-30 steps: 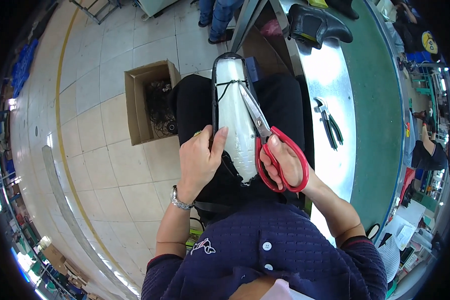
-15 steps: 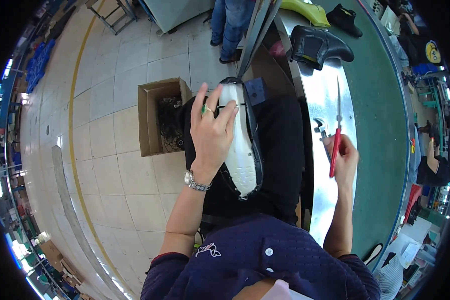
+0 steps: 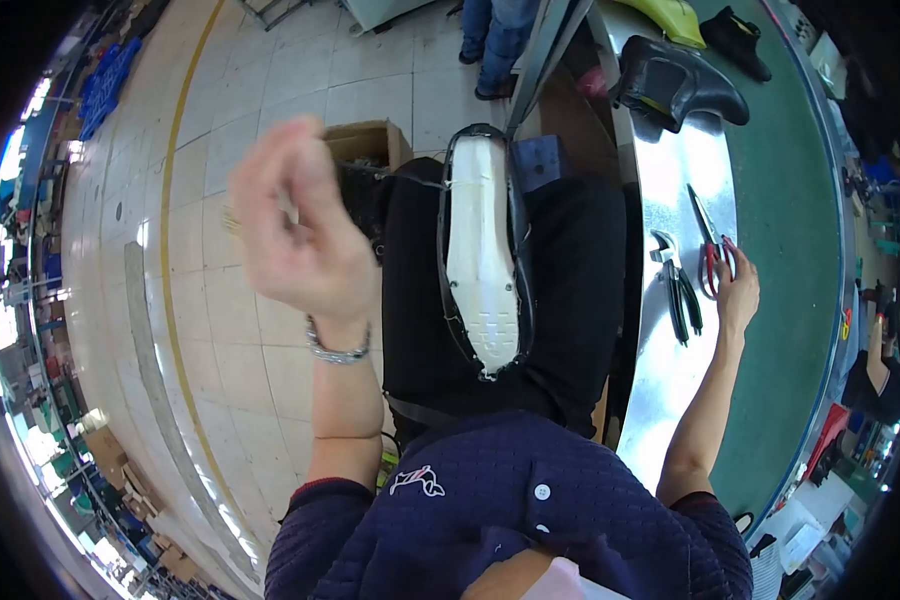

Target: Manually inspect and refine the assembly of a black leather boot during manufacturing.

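An upturned shoe upper (image 3: 528,290) with a pale white insole (image 3: 482,240) rests on my lap, its dark edges folded up around the insole. Off to its left, my left hand (image 3: 305,225) is raised over the floor beside a cardboard box. Its fingers are curled and smeared by motion, so I cannot make out whether they hold anything. On the metal bench to the right, my right hand (image 3: 738,290) has its fingers on the red handles of scissors (image 3: 710,262), whose blades point away from me. Lasting pliers (image 3: 680,295) with dark handles lie just left of the scissors.
The cardboard box (image 3: 402,145) stands on the tiled floor left of my legs. Black ankle boots (image 3: 670,85) and a yellow-green shoe last (image 3: 675,22) sit on the far bench. A metal post (image 3: 545,65) rises beyond the bench, near a person's jeans-clad legs (image 3: 500,45).
My left hand has left the shoe and swung up to the left. My right hand has lowered the scissors onto the bench, to the right of the pliers.
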A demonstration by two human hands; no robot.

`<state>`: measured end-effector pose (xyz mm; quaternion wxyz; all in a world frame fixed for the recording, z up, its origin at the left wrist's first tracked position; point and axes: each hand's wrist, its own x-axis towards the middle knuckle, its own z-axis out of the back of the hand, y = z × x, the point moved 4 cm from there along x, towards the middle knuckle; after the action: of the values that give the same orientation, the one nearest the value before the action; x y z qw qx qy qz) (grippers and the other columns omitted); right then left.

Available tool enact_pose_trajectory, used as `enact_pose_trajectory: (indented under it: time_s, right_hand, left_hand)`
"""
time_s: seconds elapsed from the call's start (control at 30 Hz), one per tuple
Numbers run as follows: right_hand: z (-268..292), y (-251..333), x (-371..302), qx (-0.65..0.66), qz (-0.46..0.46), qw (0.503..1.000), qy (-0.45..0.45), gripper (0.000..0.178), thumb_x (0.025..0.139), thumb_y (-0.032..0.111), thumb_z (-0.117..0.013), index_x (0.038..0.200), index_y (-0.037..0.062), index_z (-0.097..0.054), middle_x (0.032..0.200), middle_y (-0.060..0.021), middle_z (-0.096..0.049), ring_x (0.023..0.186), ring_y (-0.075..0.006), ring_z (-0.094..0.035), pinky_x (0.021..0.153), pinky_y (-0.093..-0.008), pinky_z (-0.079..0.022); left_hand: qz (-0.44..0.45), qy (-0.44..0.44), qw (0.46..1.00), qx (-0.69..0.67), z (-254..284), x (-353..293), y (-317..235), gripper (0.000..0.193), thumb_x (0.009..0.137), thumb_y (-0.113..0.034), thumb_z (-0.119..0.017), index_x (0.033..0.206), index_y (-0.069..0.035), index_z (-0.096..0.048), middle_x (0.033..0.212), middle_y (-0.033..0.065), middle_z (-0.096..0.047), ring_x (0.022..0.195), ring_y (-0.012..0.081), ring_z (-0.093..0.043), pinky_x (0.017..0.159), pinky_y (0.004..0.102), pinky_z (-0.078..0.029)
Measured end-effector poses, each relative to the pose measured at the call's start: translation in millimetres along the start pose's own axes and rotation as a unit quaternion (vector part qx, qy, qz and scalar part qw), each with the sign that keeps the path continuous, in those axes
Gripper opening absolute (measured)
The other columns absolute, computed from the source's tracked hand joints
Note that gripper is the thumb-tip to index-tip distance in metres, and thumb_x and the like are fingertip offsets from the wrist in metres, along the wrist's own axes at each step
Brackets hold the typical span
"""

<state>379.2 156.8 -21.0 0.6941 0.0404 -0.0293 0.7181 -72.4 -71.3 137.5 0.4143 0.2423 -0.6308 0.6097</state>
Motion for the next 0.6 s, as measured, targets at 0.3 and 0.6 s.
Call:
enact_pose_trajectory:
  time_s: [0.3,0.6]
  right_hand:
    - [-5,66,-61,0.144,0.087,0.984,0.062,0.049,0.085,0.039,-0.069,0.12,0.0054,-0.064,0.115,-0.0173,-0.06,0.104,-0.0302,-0.06,0.087,-0.0409,-0.049]
    - [-21,51,-77,0.228,0.018,0.964,0.132,0.044,0.095,0.029,-0.057,0.125,-0.0027,-0.058,0.094,-0.0141,-0.061,0.085,-0.0215,-0.057,0.079,-0.0334,-0.045]
  left_hand:
    - [0.019,0.216,0.919,0.329,52,-10,156,0.026,0.094,-0.016,-0.058,0.112,0.002,-0.064,0.117,0.0174,-0.064,0.106,0.028,-0.059,0.091,0.0372,-0.046]
    - [-0.025,0.245,0.969,-0.019,18,-22,-19,0.02,0.082,0.003,-0.056,0.099,-0.003,-0.064,0.103,0.0122,-0.066,0.103,0.0306,-0.062,0.096,0.0449,-0.046]
